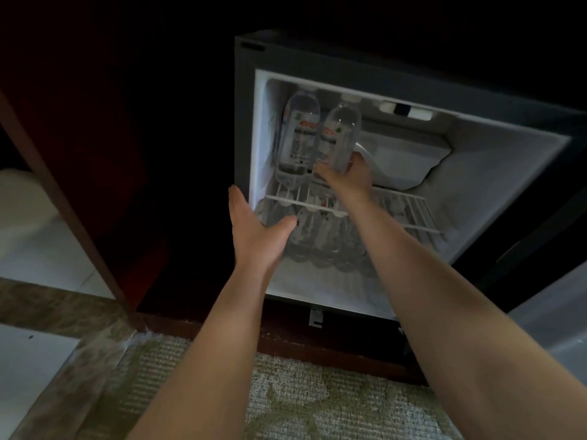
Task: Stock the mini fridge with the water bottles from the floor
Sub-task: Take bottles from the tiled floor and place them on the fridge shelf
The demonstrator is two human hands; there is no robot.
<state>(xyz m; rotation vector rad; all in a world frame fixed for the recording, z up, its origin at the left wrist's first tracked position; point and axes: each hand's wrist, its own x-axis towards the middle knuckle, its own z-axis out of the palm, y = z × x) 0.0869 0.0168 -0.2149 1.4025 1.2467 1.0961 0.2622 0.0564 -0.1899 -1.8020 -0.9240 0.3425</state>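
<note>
Clear plastic water bottle going onto the wire shelf of the mini fridge

The right hand, near the middle of the frame, was wrapped around the bottle's base, tilting it in just beside a standing bottle on the shelf's left end; the left hand, lower and to the left, was spread wide and empty by the fridge's edge. More bottles lay packed under the shelf. The carpet at the bottom of the frame showed no bottles. The tilted bottle looked liable to knock its neighbour over, or to catch its base between the wires and topple, if let go before it stood flat
</note>
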